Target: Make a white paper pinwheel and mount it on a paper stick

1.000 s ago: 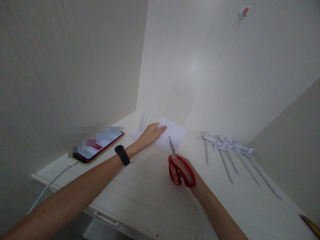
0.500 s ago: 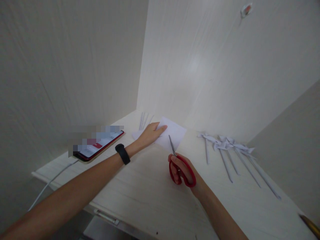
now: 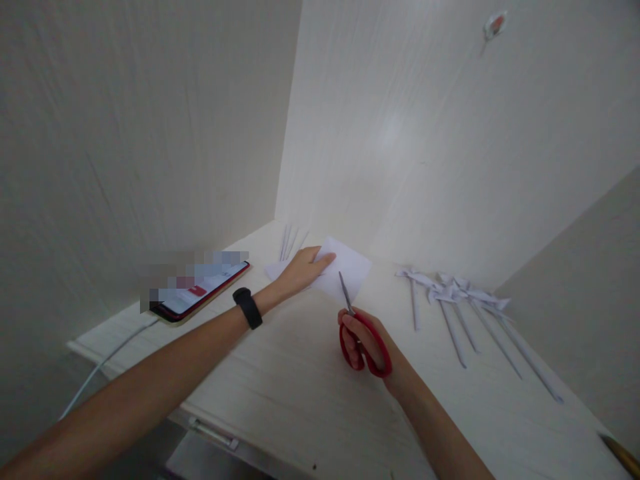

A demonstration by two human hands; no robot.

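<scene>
My left hand (image 3: 309,265) grips a white sheet of paper (image 3: 353,263) by its left side, thumb on top. In my right hand (image 3: 364,337) is a pair of red-handled scissors (image 3: 383,350), fingers through the loops. The metal blades point up and away, over the near part of the sheet, and look closed or nearly so. Whether they touch the paper I cannot tell. Another piece of white paper (image 3: 274,269) shows partly behind my left wrist, which wears a black band.
Several paper pinwheels (image 3: 453,290) on rolled-paper sticks lie at the right. Thin paper sticks (image 3: 287,241) lie at the back left. A phone (image 3: 205,293) with a white cable (image 3: 113,353) rests by the left wall. Walls close in the white table (image 3: 280,380) behind and beside.
The sheet in my left hand has tilted slightly. Both hands keep almost the same place, and the whole view has shifted a little.
</scene>
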